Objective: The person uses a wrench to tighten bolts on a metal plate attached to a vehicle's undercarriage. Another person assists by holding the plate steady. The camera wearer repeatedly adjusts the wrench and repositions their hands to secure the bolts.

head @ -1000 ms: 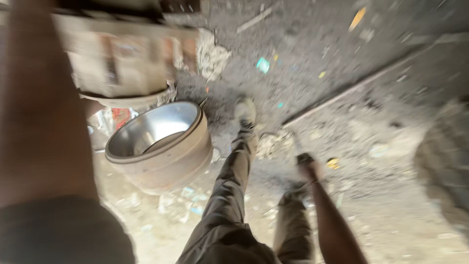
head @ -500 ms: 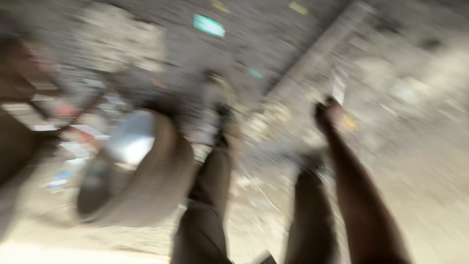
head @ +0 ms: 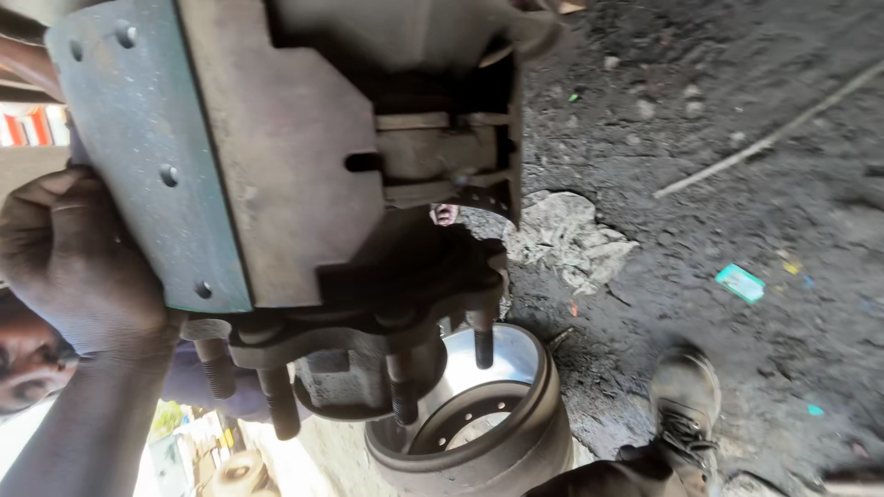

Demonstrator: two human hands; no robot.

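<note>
The brake shoe point(head: 157, 156), a curved grey plate with rivet holes, sits at the top of the wheel hub point(head: 368, 304), filling the upper left of the view. The left hand point(head: 78, 258) wraps its outer edge, fingers closed on the metal; the right hand is out of view, so its state cannot be told. Below the shoe, 4 threaded studs point(head: 402, 387) point down from the hub. Under them the brake drum point(head: 479, 433) lies on the dirt ground point(head: 718, 166), a boot point(head: 686, 400) beside it. A firm, square grip would likely keep the shoe from tipping.
</note>
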